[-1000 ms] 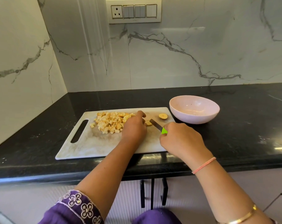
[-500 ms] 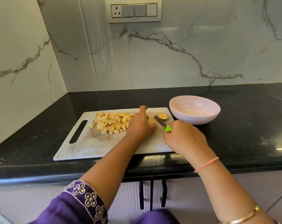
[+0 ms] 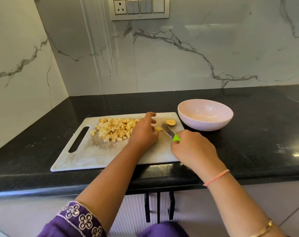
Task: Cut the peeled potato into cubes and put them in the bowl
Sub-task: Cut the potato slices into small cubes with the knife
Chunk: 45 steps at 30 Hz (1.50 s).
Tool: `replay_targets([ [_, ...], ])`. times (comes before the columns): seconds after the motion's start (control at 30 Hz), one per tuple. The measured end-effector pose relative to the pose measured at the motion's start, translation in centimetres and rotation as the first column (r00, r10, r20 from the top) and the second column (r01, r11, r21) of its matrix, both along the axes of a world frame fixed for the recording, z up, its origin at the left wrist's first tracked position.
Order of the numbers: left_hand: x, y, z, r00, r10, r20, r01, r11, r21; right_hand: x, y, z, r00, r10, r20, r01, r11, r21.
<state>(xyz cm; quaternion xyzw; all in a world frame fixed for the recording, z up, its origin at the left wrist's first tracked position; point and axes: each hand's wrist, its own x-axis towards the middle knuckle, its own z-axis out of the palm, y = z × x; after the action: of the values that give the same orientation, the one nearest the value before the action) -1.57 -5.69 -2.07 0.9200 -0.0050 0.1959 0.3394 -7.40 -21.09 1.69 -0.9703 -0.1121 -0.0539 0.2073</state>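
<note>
Your left hand [image 3: 143, 134] has slid left on the cutting board [image 3: 87, 156], baring a small potato piece [image 3: 158, 128] by its curled fingers; whether they touch it, I cannot tell. Potato cubes [image 3: 114, 130] lie heaped left of it. Your right hand [image 3: 193, 149] grips the green-handled knife [image 3: 169, 132], blade beside a potato end [image 3: 170, 121]. Rightmost, the pink bowl [image 3: 205, 124] sits on the black counter [image 3: 256, 134] below marble walls [image 3: 179, 65].

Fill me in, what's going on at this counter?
A person is dicing potato on a white cutting board. The right hand grips a green-handled knife, blade low over the board. The left hand sits beside the pile of cubes, fingertips at a small potato piece; a pinch is unclear. A round end slice lies near the board's far right corner. The pink bowl holds no cubes yet.
</note>
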Motion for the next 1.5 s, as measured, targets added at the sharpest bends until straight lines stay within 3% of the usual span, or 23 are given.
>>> replay_targets([
  [0.23,0.2,0.0,-0.3,0.999,-0.018,0.048,0.019,1.000,-0.024,0.4,0.7,-1.0,0.999,-0.004,0.032,0.004,1.000,0.009],
  [0.43,0.3,-0.2,-0.5,0.999,0.024,0.039,-0.032,0.974,0.225,0.9,0.8,-1.4,0.999,-0.025,0.047,0.023,0.999,0.043],
  [0.57,0.1,-0.1,-0.3,0.995,0.073,0.063,-0.087,0.955,0.283,1.3,0.6,-1.5,0.998,-0.030,0.050,0.027,0.998,0.060],
  [0.87,-0.3,0.0,-0.3,0.994,0.112,0.007,-0.112,0.978,0.178,0.9,0.8,-1.2,1.000,0.017,-0.003,-0.017,0.999,0.036],
  [1.5,-0.1,0.1,-0.2,0.991,0.131,0.007,-0.130,0.980,0.148,1.6,1.2,0.3,0.999,0.029,0.018,-0.029,0.999,-0.013],
])
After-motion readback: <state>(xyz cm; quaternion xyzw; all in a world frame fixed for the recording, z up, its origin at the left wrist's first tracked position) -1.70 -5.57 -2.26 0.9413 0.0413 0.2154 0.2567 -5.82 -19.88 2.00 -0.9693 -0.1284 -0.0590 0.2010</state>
